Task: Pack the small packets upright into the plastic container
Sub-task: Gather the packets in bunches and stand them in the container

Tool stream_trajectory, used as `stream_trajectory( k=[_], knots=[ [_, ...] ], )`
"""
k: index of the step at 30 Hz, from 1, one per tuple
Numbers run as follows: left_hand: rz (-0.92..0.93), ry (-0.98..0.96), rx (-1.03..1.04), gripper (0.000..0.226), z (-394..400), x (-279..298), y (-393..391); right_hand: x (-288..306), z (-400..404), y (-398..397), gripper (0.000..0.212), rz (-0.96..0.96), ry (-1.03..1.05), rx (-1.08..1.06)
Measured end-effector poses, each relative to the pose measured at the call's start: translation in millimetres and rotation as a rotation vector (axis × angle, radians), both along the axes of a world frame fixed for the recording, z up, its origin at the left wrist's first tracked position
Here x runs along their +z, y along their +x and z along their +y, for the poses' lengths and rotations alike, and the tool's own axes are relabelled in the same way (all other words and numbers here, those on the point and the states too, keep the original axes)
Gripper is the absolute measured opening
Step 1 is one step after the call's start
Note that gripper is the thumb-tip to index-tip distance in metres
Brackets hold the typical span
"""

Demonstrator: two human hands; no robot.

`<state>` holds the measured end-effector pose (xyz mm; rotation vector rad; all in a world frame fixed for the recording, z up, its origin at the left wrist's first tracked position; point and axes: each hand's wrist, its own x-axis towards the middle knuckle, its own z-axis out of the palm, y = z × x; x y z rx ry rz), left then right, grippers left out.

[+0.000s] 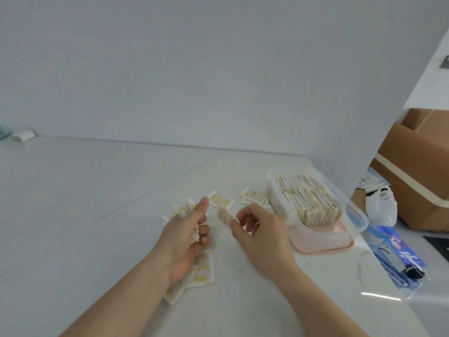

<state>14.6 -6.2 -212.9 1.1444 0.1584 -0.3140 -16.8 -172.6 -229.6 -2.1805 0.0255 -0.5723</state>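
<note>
Packets stood upright in tight rows inside the plastic container (349, 210) at the table's right edge, its near end not yet filled. From the head view, the step in hand looked like gathering loose packets into one squared bundle; done well, I judged, edges should be evened against the table (97, 190) before the bundle goes into that near gap, or it would splay and topple. The left hand (187, 229) was curled round a fanned stack of packets (185, 209), thumb raised along its side. The right hand (257, 229) pinched a single packet (224, 214) between thumb and fingertips, just beside the stack. More loose packets (201, 271) lay under the left wrist, and a few others (251, 194) sat beside the container.
</note>
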Motion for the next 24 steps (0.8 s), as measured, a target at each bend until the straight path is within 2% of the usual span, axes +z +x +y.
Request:
stream_trajectory(
  k=[2, 5, 8, 10, 12, 14, 16, 19, 24],
  knots=[
    [0.034, -0.034, -0.073, 0.047, -2, 1, -3, 0, 9, -3, 0.016, -0.137, -0.01, -0.008],
    [0.032, -0.046, -0.163, 0.055, -3, 4, -8, -6, 20, -7, 0.013, -0.267, -0.157, 0.1],
    [0.041, -0.012, -0.211, 0.032, 1, 3, -9, -9, 26, -12, 0.012, -0.25, -0.234, 0.26],
    [0.102, -0.075, -0.135, 0.018, 3, 2, -5, -2, 26, -15, 0.015, -0.198, -0.275, 0.347],
    [0.135, -0.162, -0.002, 0.012, 5, 2, 0, 13, 19, -14, 0.021, -0.205, -0.374, 0.316],
    [0.113, -0.198, 0.081, 0.01, 7, 6, 2, 35, 8, -5, 0.03, -0.185, -0.568, 0.173],
    [0.085, -0.216, 0.093, 0.01, 10, 9, 2, 55, -3, 12, 0.042, 0.074, -0.906, 0.11],
    [0.082, -0.234, 0.068, 0.014, 14, 10, 2, 68, -13, 40, 0.075, 0.491, -1.292, 0.122],
    [0.027, -0.167, 0.035, 0.017, 15, 6, 5, 72, -16, 82, 0.113, 0.748, -1.51, 0.16]
  ],
)
